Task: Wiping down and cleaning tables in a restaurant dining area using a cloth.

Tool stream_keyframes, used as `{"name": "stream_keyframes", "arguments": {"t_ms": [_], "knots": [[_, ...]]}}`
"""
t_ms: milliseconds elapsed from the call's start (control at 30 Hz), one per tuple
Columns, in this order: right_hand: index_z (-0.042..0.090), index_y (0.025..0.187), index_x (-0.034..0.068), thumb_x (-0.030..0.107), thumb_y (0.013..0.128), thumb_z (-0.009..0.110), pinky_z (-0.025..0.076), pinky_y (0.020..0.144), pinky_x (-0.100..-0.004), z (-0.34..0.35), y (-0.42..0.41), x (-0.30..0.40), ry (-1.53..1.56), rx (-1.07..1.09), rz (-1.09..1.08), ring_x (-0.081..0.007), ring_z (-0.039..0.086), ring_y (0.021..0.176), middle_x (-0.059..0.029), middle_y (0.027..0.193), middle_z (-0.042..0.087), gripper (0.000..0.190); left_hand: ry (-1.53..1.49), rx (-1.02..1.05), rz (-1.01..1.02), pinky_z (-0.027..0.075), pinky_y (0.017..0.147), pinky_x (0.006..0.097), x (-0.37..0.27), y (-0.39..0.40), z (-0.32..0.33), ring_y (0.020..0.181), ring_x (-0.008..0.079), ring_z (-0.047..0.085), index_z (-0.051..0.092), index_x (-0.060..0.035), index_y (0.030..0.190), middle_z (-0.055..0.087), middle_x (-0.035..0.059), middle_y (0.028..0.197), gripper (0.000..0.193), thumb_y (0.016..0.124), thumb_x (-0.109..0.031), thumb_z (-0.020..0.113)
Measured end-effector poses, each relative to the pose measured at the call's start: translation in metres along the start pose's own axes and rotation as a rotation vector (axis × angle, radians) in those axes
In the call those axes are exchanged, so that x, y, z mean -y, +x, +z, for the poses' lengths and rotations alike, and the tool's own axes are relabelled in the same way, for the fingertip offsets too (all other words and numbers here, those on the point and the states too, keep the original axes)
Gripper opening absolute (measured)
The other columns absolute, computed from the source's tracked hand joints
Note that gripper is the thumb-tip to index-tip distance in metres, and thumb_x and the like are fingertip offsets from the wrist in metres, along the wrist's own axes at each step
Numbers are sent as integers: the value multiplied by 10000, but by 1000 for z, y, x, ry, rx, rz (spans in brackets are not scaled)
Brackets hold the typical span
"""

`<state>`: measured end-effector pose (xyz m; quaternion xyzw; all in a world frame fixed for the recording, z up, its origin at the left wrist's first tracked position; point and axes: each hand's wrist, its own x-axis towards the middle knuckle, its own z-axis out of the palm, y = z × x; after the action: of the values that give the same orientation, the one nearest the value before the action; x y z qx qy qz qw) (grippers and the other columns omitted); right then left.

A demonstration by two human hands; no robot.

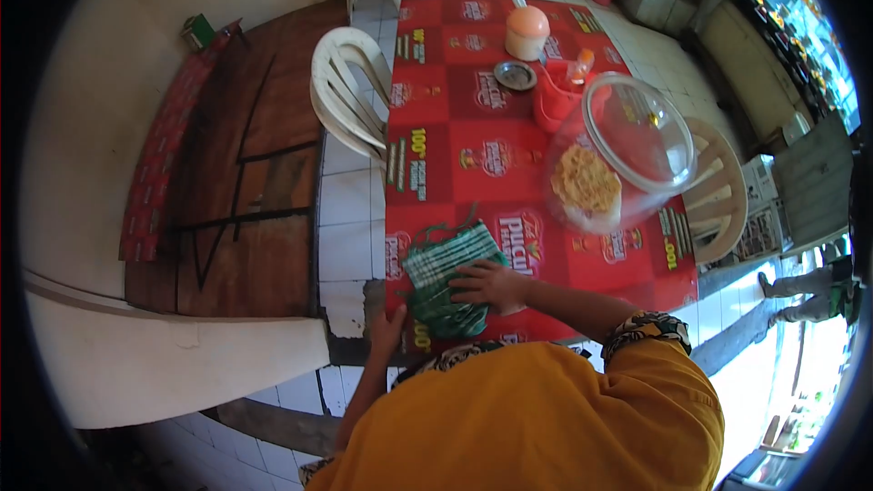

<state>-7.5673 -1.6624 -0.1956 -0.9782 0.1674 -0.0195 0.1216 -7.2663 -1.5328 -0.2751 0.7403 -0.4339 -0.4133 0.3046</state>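
A green-and-white checked cloth (458, 256) lies partly bunched near the front left corner of the table (470, 181). Loose green threads trail from its far side. My right hand (492, 286) rests palm down on the cloth with fingers spread over it. At the table's left edge, close to the cloth, is my left hand (387, 329); its fingers are partly hidden, so its hold on the edge is unclear. A clear plastic jar (631, 143) with crackers (585, 181) inside stands tilted in the view, to the right of the cloth.
Beyond the jar are a red plastic basket (556, 106), a metal ashtray (515, 75) and a lidded container (526, 34). White plastic chairs (349, 92) flank the table. A low wall (198, 361) stands at left. A person's legs (798, 296) show at far right.
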Motion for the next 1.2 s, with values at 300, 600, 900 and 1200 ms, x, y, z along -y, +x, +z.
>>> {"name": "stream_keyframes", "arguments": {"t_ms": [300,600,900,1200], "knots": [[547,1297,197,350,748,673,208,1062,-642,-32,113,-225,3,-588,1465,-328,285,1390,-66,1472,396,583,-13,-79,-41,513,744,359,-48,-14,0,837,255,692,662,-16,1075,706,166,894,427,860,-385,658],[518,1329,227,364,756,681,206,1075,-642,-6,190,-103,42,-200,440,-324,273,1397,-66,1476,377,611,-52,-86,-60,510,729,335,-40,-11,1,798,211,680,658,20,1060,710,154,880,412,865,-343,663],[509,1337,195,238,751,657,239,1078,-622,-13,48,-121,-41,-424,953,-337,326,1361,-77,1462,390,606,-105,-44,0,493,771,340,-6,-2,7,819,225,665,656,18,1062,708,136,896,429,887,-373,633],[457,1383,178,212,752,635,247,1090,-590,1,-49,-8,19,-287,870,-359,296,1382,-100,1489,361,657,-329,25,-5,488,801,336,12,6,7,890,186,630,641,50,1097,682,134,989,472,914,-384,609]]}}
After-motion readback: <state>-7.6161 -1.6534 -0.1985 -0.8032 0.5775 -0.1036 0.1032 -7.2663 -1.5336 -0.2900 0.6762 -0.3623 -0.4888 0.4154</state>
